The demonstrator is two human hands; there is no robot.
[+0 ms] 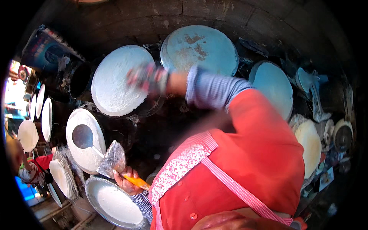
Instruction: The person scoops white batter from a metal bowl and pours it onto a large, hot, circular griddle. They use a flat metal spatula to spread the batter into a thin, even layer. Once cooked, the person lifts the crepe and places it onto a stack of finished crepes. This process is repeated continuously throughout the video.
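Note:
My left hand is closed around the orange handle of a broad-bladed scraper, whose blade looks wrapped in clear plastic. Its blade is beside a round white pan, on which a ladle with a round bowl lies. My right hand, in a patterned glove, reaches over a round griddle spread with a white layer. Motion smears its fingers, so whether they hold anything is hidden. Below my left hand stands a wide metal basin of white batter.
Another round griddle with brownish patches stands at the back, with a pale blue-white one right of it. Stacked pale flatbreads stand at the left, more at the right. A person is at far left. A brick wall runs behind.

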